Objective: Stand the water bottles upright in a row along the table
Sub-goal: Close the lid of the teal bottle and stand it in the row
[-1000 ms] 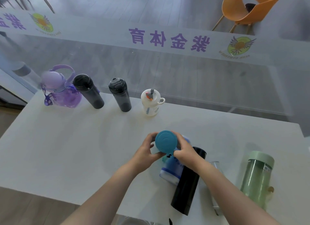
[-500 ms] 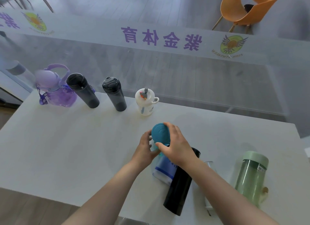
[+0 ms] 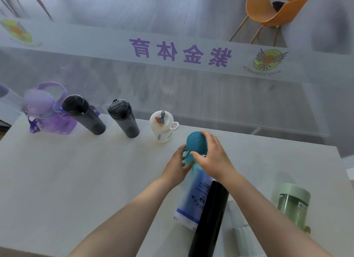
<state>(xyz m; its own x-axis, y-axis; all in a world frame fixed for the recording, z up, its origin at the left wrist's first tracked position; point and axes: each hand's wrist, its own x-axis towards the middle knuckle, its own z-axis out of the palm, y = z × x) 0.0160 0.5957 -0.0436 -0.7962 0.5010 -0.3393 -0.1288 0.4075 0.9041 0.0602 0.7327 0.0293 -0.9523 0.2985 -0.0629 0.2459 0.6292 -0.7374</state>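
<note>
A blue bottle [image 3: 193,201] with a teal lid stands upright mid-table. My right hand [image 3: 213,157] grips its lid from the right and my left hand [image 3: 177,164] holds its neck from the left. Along the table's far edge stand a purple jug [image 3: 46,111], a black bottle [image 3: 84,115], a dark grey bottle [image 3: 123,118] and a small white cup bottle [image 3: 162,126]. A tall black flask [image 3: 208,220] stands in front of the blue bottle. A green bottle [image 3: 292,205] stands at the right. A clear bottle [image 3: 237,224] shows partly beneath my right forearm.
The white table [image 3: 76,180] ends at a glass wall behind the row. An orange chair [image 3: 274,9] stands beyond the glass at the top right. The table's near edge runs along the bottom left.
Both hands and the blue bottle have moved away from me toward the far row, closer to the white cup bottle. My right hand has shifted over the lid.
</note>
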